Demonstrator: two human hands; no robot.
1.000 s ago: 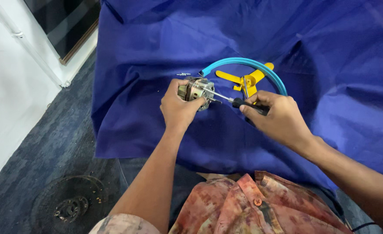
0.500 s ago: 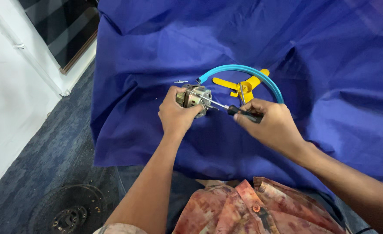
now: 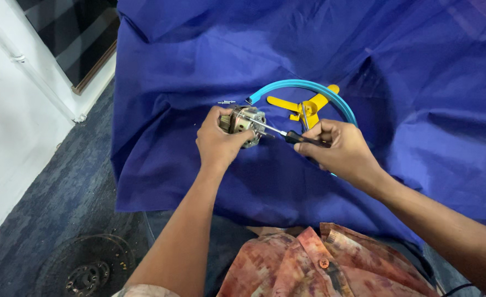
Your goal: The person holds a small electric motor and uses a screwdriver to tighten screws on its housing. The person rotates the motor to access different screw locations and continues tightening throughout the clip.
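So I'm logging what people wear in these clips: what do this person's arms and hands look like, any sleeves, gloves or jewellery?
Both forearms are bare. The left hand and right hand have no gloves, rings or watch in view. A rust-and-cream patterned shirt with a button shows at the bottom edge.

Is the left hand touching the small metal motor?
Touching. The head view shows the left hand wrapped around the small metal motor, fingers closed on its body.

Blue cloth, turquoise ring, yellow plastic piece, black-handled screwdriver, silvery motor.
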